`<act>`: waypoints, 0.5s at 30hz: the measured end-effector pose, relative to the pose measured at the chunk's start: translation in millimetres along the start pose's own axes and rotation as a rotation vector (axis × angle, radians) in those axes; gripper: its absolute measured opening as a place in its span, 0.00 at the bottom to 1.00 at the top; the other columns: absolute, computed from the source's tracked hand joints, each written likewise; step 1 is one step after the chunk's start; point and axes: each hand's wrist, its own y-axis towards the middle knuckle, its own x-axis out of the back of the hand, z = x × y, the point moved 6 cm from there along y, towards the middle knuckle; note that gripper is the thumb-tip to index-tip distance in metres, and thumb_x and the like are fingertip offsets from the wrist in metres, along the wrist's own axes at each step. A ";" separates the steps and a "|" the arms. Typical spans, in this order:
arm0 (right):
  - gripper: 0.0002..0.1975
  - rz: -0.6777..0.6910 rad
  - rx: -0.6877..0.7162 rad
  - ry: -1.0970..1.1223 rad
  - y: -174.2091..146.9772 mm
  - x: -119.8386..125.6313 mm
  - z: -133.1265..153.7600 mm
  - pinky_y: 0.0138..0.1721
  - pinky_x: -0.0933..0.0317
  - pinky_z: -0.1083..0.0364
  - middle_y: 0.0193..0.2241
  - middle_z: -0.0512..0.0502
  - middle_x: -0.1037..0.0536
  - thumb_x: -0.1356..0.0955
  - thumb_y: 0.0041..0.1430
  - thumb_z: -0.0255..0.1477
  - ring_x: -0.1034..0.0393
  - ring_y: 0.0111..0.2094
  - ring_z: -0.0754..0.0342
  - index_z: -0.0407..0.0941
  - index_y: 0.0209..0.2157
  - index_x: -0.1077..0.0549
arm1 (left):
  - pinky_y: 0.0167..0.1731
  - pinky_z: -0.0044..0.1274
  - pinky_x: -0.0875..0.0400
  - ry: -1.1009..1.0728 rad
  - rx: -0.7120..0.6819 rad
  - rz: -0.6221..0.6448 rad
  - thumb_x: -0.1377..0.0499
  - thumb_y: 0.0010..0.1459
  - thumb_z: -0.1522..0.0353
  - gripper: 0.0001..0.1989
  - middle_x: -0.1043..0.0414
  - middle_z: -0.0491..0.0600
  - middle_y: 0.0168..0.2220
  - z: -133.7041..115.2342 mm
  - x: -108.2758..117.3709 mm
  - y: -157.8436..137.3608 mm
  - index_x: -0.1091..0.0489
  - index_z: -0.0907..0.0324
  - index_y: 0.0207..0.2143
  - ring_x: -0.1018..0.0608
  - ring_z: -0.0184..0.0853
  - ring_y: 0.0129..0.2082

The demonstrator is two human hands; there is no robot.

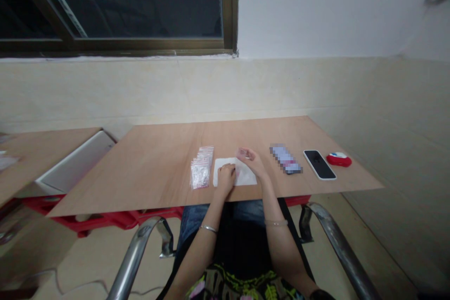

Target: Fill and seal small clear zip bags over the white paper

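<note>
My left hand [226, 177] rests over the left part of a white sheet [249, 179], its fingers curled together. Whatever it may grip is too small to make out. Just right of it and slightly farther off, my right hand [256, 161] is raised over the sheet's far right part with its fingers bent in a pinch. Something clear or pinkish shows at those fingertips, too blurred to name. Left of the sheet lies an overlapping stack of small clear plastic bags [200, 173] with reddish edges, apart from both hands.
A phone with a lit, pixelated screen [285, 158], a dark-screened phone [319, 165] and a red and white object [339, 159] lie on the right of the wooden table [158, 164]. Metal chair armrests [135, 255] flank me. A white box-like panel [75, 166] stands at left.
</note>
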 end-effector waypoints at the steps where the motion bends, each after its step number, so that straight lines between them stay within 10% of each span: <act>1: 0.21 -0.020 0.009 0.016 0.2 0.0 0.4 0.45 0.38 0.50 0.40 0.43 0.25 0.30 0.45 0.40 0.31 0.42 0.50 0.45 0.40 0.29 | 0.43 0.30 0.38 0.008 0.009 -0.001 0.48 0.54 0.74 0.08 0.26 0.55 0.36 0.7 0.6 0.0 0.28 0.61 0.31 0.28 0.40 0.42; 15: 0.25 -0.053 -0.007 -0.005 0.3 3.4 -7.8 0.41 0.37 0.52 0.38 0.44 0.25 0.27 0.38 0.39 0.30 0.41 0.50 0.44 0.40 0.30 | 0.43 0.28 0.37 -0.044 -0.053 -0.076 0.44 0.53 0.71 0.09 0.26 0.52 0.38 10.0 -4.4 1.0 0.28 0.61 0.37 0.28 0.38 0.41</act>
